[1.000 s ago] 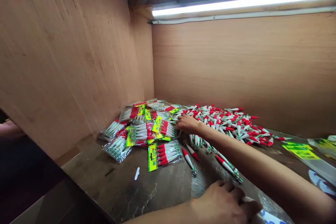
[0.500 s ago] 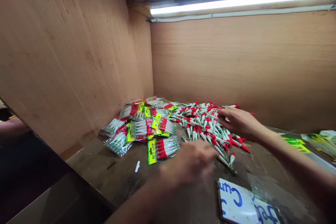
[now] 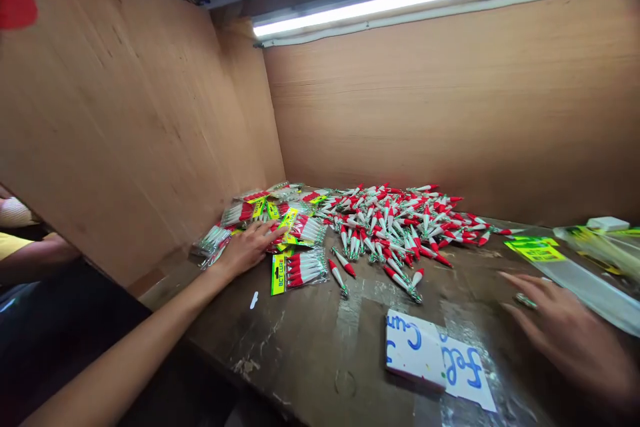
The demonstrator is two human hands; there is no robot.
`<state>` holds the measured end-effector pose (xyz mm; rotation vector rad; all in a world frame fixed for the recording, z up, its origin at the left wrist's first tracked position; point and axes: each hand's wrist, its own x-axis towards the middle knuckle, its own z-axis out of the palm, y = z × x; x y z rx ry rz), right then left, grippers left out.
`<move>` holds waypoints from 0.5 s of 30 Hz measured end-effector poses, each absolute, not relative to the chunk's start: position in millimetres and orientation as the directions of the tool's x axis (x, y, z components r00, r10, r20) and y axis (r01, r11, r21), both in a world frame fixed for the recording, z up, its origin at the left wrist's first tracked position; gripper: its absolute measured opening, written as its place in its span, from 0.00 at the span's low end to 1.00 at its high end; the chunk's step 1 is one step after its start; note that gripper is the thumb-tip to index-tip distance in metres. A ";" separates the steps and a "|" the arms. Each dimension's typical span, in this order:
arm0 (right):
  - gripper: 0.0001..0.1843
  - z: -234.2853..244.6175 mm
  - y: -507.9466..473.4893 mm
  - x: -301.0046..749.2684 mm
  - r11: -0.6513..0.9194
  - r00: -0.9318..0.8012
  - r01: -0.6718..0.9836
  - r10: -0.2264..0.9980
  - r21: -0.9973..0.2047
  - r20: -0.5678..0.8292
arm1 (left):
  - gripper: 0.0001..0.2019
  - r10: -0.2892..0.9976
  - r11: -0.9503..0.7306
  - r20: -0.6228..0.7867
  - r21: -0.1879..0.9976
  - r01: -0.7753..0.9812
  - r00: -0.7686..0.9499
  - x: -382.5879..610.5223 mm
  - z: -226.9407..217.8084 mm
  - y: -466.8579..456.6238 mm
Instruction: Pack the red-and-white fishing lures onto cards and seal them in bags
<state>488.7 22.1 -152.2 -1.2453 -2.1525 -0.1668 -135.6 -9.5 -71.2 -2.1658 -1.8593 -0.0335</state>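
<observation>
Judging by the worktop (image 3: 310,347), the packing looks well under way but far from finished: roughly a dozen filled packets (image 3: 280,233) lie stacked left of the heap of loose red-and-white lures (image 3: 400,213), which holds too many to count, several dozen at least. The left hand (image 3: 247,247) rests flat on the packets with fingers spread, gripping nothing. The right hand (image 3: 570,333) hovers open and empty right of the heap, near one white handwritten card (image 3: 430,357).

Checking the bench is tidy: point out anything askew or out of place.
A few red-and-white lures lie strayed from the main pile. The white handwritten card sits crooked near the table edge.
</observation>
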 end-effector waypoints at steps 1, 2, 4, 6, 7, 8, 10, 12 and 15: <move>0.36 -137.1 17.5 457.7 0.565 -0.387 0.804 0.735 -0.186 0.557 | 0.37 0.964 -0.127 0.206 -0.198 0.972 0.168 -131.3 -68.4 -11.8; 0.36 -121.3 13.6 422.2 0.602 -0.452 0.775 0.741 -0.193 0.497 | 0.37 0.963 -0.126 0.211 -0.198 0.972 0.168 -127.2 -65.9 -14.6; 0.39 -92.9 9.9 343.8 0.719 -0.618 0.671 0.677 -0.181 0.400 | 0.36 0.960 -0.127 0.222 -0.197 0.972 0.170 -119.6 -62.5 -21.2; 0.49 -74.6 13.2 266.8 0.820 -0.739 0.550 0.566 -0.158 0.365 | 0.36 0.959 -0.136 0.222 -0.194 0.971 0.178 -113.1 -60.5 -29.3; 0.56 -69.7 17.2 231.9 0.845 -0.771 0.515 0.530 -0.143 0.352 | 0.37 0.958 -0.141 0.222 -0.193 0.971 0.183 -110.6 -59.9 -34.3; 0.61 -67.1 22.2 200.4 0.840 -0.771 0.524 0.539 -0.141 0.339 | 0.38 0.957 -0.144 0.222 -0.191 0.971 0.185 -108.9 -59.5 -40.2; 0.68 -67.0 31.6 149.1 0.837 -0.797 0.526 0.548 -0.154 0.256 | 0.39 0.959 -0.134 0.223 -0.185 0.973 0.175 -107.7 -59.4 -56.6; 0.62 -70.5 35.3 112.6 0.867 -0.846 0.472 0.497 -0.162 0.196 | 0.40 0.965 -0.102 0.224 -0.171 0.980 0.139 -109.6 -60.8 -81.0; 0.44 -78.4 22.9 77.8 0.939 -0.915 0.319 0.340 -0.125 0.216 | 0.43 0.976 -0.006 0.214 -0.147 0.989 0.038 -115.5 -66.9 -134.5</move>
